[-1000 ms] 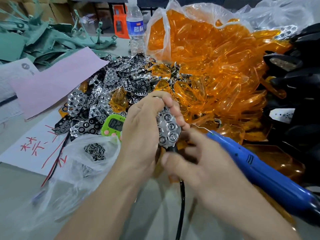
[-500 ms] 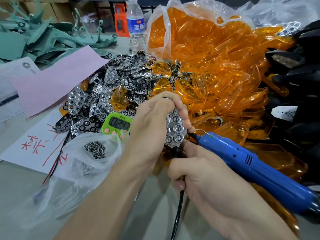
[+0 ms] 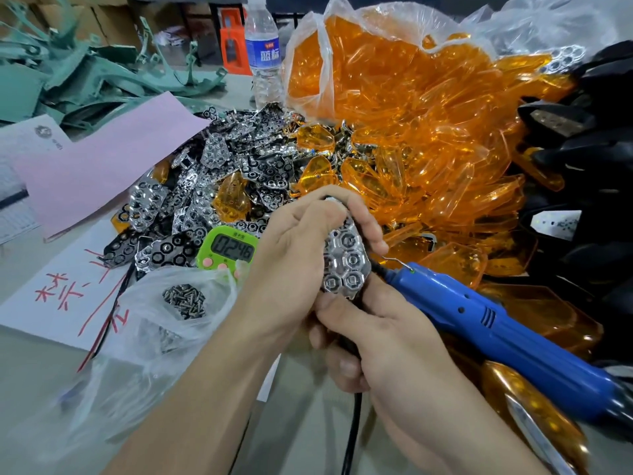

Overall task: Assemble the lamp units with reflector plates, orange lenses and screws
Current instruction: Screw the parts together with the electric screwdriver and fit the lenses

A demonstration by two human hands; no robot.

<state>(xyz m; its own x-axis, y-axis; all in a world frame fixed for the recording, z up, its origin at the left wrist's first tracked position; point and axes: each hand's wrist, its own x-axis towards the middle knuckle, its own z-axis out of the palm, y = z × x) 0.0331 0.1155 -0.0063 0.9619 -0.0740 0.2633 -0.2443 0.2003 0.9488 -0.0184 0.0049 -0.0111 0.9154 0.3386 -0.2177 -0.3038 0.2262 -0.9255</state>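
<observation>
Nearest you, your right hand is curled round the lower end of the reflector plate, with the thumb on its bottom edge. A black cable drops from under that hand toward you. The blue electric screwdriver lies behind that hand, its body running off to your lower right and its tip touching the plate's right side; you cannot tell whether your right hand also grips it. Your left hand wraps the plate's top and left side, fingers hooked over the upper edge, so the plate sits upright between your 2 hands, above the counter, its shiny cupped face toward you. Just left of your left wrist is an open clear bag of screws, and behind it a green timer reading 0246. Left of the bag lies a white sheet with red writing. Beyond the timer spreads the heap of loose reflector plates, with a few orange lenses mixed in. A pink sheet lies to its left. To the right, a big clear bag of orange lenses spills forward toward your hands. Black housings are stacked at the far right. At the back stand a water bottle and a pile of green plastic parts.
</observation>
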